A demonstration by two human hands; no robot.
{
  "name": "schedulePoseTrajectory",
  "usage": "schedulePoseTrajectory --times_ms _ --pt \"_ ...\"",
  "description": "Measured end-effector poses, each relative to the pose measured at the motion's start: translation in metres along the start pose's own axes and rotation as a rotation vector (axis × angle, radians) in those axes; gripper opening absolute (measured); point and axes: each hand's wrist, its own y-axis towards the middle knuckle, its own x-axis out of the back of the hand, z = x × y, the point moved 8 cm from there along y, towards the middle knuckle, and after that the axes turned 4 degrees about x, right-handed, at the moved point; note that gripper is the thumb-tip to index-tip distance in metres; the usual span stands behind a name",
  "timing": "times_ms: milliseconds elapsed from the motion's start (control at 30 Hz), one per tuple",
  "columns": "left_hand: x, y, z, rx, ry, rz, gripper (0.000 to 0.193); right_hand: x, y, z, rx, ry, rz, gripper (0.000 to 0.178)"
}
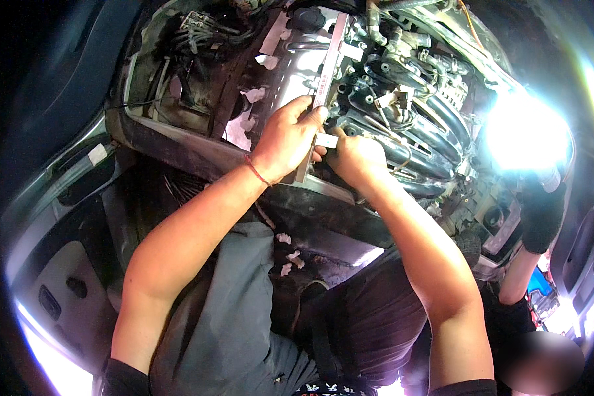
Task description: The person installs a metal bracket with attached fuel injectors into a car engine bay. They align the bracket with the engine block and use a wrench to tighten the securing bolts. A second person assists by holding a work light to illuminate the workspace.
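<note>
A long, flat, straight bar (332,56) with small markings on its face lies lengthwise along the engine, beside the silver engine cover (303,69). My left hand (285,137) is closed round its near part, thumb on top. Just right of it, my right hand (360,158) pinches a small pale flat piece (326,140) that reaches across toward the bar. Whether that piece touches the bar I cannot tell. Black curved intake pipes (435,142) run to the right of my right hand.
At the right, another person's dark-gloved hand (542,214) holds a glaring work lamp (527,132). Torn white paper scraps (252,96) lie left of the engine cover. A metal frame edge (185,142) crosses in front. A door panel (72,280) stands at left.
</note>
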Motion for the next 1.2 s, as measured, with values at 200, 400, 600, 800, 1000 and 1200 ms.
schedulePoseTrajectory --times_ms 200,400,600,800,1000,1200 --pt "0.0 0.001 -0.001 -0.034 -0.039 -0.016 0.024 -0.011 0.007 -0.003 -0.02 -0.005 0.035 0.029" --pt "0.003 0.001 0.001 -0.025 -0.087 -0.023 0.023 -0.003 0.002 0.005 0.017 -0.023 0.087 0.025" --pt "0.001 0.002 0.0 -0.051 -0.059 -0.011 0.024 -0.003 0.005 0.0 -0.056 -0.01 0.057 0.026" --pt "0.002 0.003 0.002 -0.02 -0.025 0.021 0.025 -0.014 0.003 -0.002 -0.04 0.027 0.176 0.027" --pt "0.0 0.002 -0.001 -0.029 -0.076 -0.001 0.025 -0.015 0.006 -0.004 0.006 0.163 0.049 0.029" --pt "0.002 0.002 -0.002 -0.055 0.013 -0.005 0.026 0.024 -0.034 -0.003 -0.059 0.452 -0.262 0.026"
